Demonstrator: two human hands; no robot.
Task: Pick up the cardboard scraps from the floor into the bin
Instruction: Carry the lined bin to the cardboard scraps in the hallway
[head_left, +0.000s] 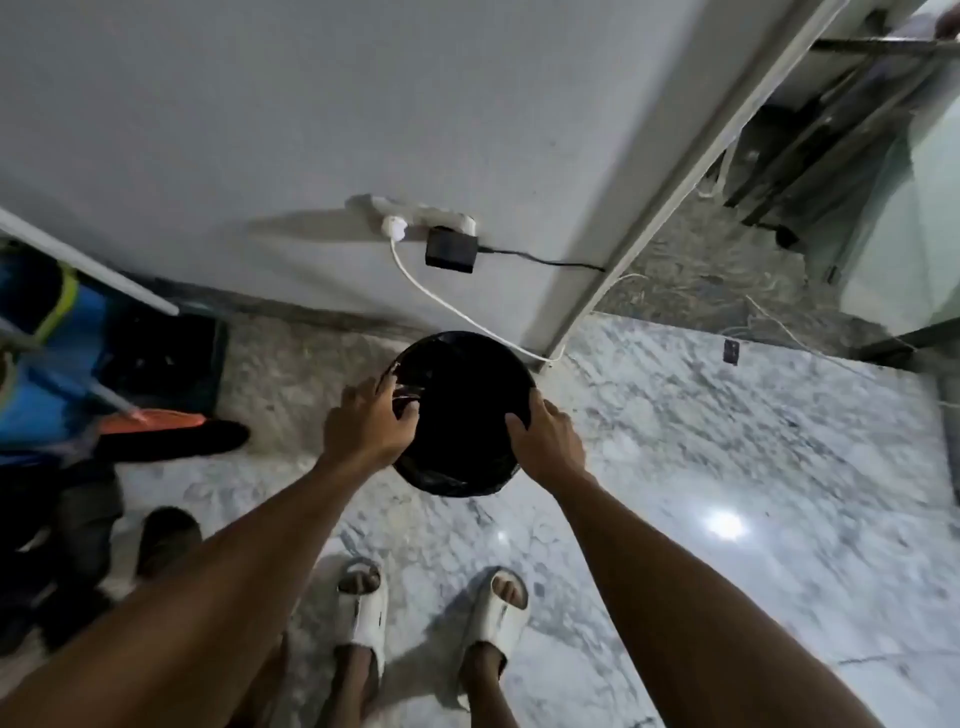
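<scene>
Marble floor (727, 441) meets a white wall where the black-lined bin (462, 410) stands between my hands: my left hand (366, 428) grips its left rim, my right hand (548, 441) curls over the right rim, hands apart.

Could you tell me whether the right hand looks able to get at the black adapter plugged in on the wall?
Probably yes. The right hand rests on the bin rim, and the adapter sits on the wall just beyond the bin, with nothing between them; a forward lean may be needed.
</scene>
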